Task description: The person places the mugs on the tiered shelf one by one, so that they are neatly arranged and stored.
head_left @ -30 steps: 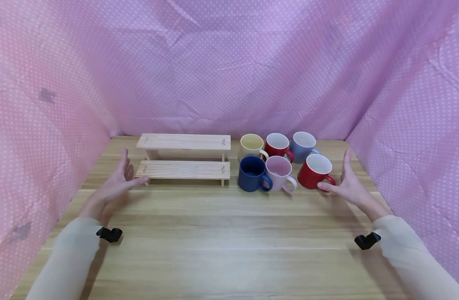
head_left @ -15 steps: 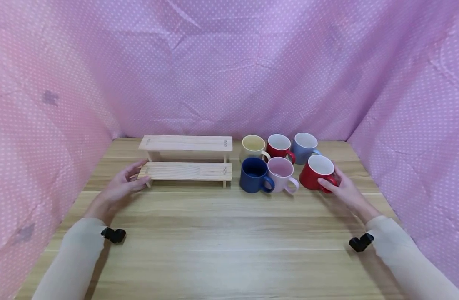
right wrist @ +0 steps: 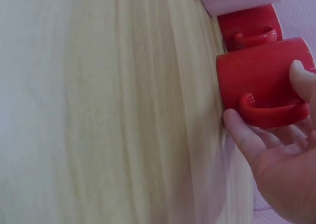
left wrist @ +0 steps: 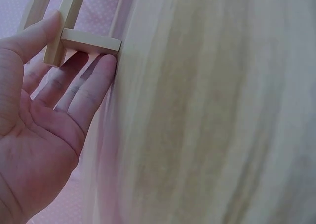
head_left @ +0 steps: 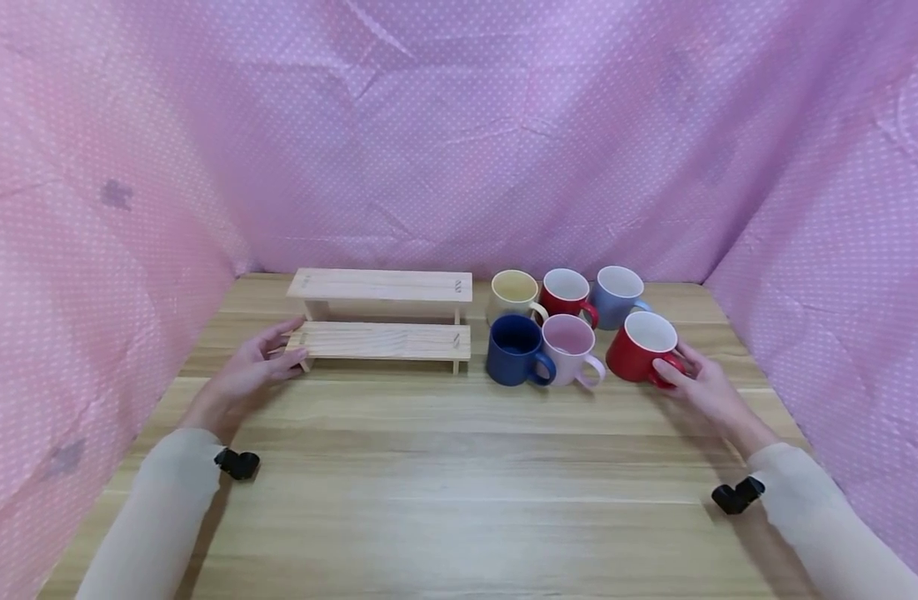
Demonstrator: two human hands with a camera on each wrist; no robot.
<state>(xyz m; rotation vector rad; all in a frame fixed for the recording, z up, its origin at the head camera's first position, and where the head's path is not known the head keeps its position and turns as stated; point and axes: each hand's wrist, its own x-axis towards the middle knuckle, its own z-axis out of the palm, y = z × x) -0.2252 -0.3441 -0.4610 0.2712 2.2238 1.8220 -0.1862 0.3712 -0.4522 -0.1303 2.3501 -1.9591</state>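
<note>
The left hand (head_left: 252,367) is at the left end of the low front wooden stand (head_left: 384,340). In the left wrist view, the thumb of this hand (left wrist: 44,145) presses the board's edge and the fingers lie against the leg (left wrist: 91,40). The right hand (head_left: 712,393) grips the front red mug (head_left: 628,357) at its handle side. The right wrist view shows that hand (right wrist: 289,169) with its thumb on the mug's wall (right wrist: 264,78) and its fingers under the handle, partly hidden.
A taller wooden stand (head_left: 384,285) stands behind the low one. To their right are a yellow mug (head_left: 501,307), dark blue mug (head_left: 507,362), pink mug (head_left: 562,362), second red mug (head_left: 560,308) and light blue mug (head_left: 611,308). Pink dotted cloth (head_left: 459,167) surrounds the wooden table (head_left: 444,475).
From beside the stands, the left hand has moved in and taken the low stand's end. The right hand's raised fingers have lowered and closed round the red mug's handle side.
</note>
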